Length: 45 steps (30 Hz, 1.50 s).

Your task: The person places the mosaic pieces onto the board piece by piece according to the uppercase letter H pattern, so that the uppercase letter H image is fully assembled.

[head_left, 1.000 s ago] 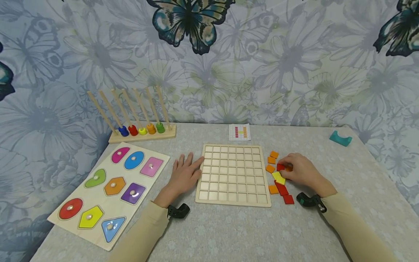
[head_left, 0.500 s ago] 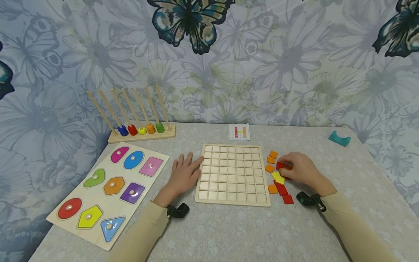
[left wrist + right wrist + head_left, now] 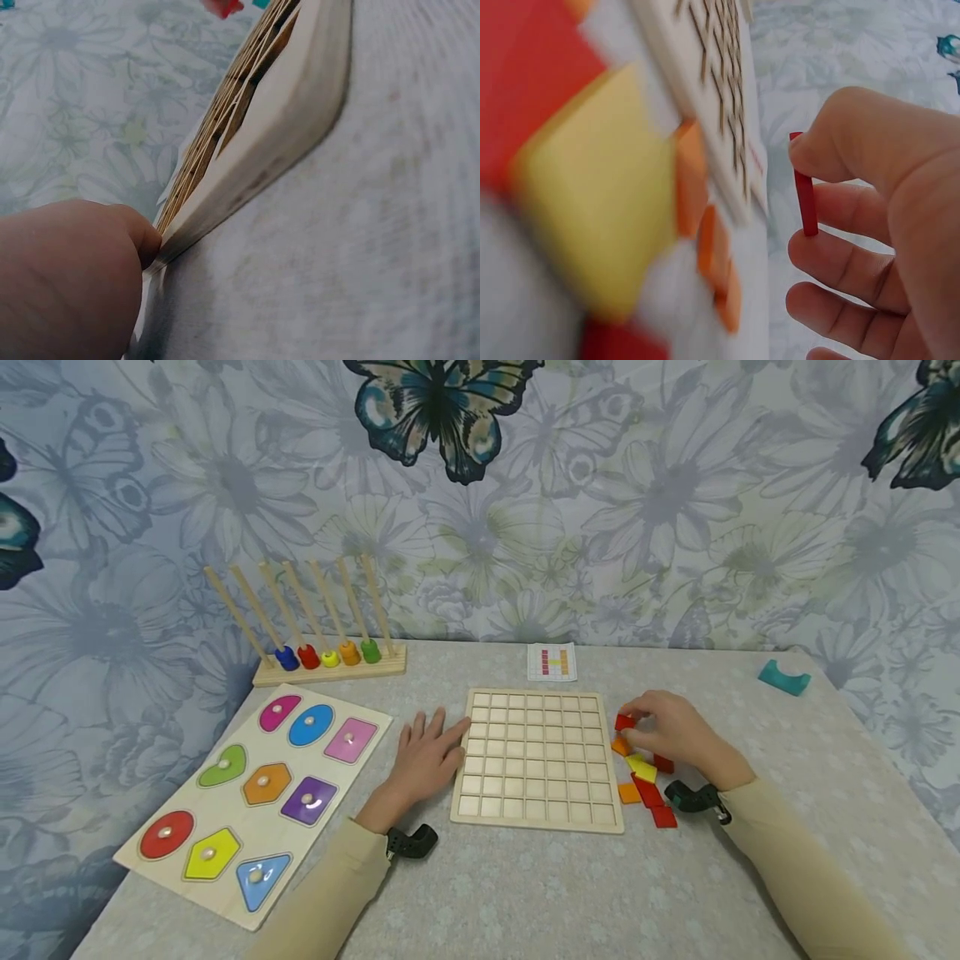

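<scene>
A wooden grid board (image 3: 536,758) with empty square cells lies in the middle of the table. My left hand (image 3: 426,758) rests flat beside its left edge, fingers straight, a fingertip (image 3: 112,247) against the board's edge (image 3: 247,157). My right hand (image 3: 667,731) hovers at the board's right side and pinches a red square tile (image 3: 624,722) between thumb and fingers; the right wrist view shows that red tile (image 3: 805,196) edge-on. Under and beside this hand lie loose orange tiles (image 3: 627,792), a yellow tile (image 3: 642,767) and red tiles (image 3: 655,804).
A shape puzzle board (image 3: 258,793) with coloured knobbed pieces lies at the left. A peg rack (image 3: 330,656) with coloured beads stands behind it. A small pattern card (image 3: 552,662) lies behind the grid board. A teal curved block (image 3: 783,677) sits at far right.
My right hand has lifted from the tile pile with a red tile and moved up and left, closer to the board's right edge. The left hand has stayed put.
</scene>
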Motion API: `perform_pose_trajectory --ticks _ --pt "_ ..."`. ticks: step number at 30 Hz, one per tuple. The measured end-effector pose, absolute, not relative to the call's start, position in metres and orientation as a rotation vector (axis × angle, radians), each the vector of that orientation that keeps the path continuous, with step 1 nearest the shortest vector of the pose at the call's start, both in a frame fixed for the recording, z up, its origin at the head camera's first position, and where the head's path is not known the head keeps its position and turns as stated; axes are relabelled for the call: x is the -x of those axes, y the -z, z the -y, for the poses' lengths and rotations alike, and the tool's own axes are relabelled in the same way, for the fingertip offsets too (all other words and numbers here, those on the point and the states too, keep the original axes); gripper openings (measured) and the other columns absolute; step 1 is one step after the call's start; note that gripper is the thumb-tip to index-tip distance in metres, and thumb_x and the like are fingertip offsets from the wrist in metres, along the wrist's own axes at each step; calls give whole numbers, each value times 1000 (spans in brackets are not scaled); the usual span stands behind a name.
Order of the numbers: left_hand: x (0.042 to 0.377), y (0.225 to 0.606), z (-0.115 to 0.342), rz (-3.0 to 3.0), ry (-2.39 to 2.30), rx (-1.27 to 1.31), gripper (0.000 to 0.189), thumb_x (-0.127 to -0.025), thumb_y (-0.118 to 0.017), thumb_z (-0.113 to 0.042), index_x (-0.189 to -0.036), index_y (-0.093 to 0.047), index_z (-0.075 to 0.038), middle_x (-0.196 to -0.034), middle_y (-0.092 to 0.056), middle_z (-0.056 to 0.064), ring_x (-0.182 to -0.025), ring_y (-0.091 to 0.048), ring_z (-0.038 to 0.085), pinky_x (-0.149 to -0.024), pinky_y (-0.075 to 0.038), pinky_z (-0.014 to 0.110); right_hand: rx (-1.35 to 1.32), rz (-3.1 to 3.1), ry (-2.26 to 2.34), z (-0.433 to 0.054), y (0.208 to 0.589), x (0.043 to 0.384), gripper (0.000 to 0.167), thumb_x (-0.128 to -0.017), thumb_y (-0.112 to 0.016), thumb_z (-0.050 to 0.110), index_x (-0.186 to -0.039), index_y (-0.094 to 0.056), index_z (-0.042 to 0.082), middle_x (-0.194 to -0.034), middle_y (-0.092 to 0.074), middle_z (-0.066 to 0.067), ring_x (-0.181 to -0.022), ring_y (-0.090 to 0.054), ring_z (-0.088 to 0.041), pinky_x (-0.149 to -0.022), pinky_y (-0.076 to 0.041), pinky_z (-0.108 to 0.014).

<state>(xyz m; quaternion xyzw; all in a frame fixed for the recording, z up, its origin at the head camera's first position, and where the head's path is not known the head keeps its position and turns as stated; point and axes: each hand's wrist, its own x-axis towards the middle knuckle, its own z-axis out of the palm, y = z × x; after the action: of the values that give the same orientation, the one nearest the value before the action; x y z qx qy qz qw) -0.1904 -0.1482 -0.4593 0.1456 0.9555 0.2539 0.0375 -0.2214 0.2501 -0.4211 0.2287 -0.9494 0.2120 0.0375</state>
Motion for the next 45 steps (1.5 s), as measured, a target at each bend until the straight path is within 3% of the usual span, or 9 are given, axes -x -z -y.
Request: perform_pose_trajectory --ticks 45 --pt "190 459 148 -2940 -786 -449 52 -107 -42 -31 -157 -43 -21 -168 -21 24 -156 -6 51 -122 -6 70 -962 2876 -835 -146 420 274 31 -87 -79 23 -111 -77 3 -109 -76 -11 -103 -69 -28 -92 -56 -45"
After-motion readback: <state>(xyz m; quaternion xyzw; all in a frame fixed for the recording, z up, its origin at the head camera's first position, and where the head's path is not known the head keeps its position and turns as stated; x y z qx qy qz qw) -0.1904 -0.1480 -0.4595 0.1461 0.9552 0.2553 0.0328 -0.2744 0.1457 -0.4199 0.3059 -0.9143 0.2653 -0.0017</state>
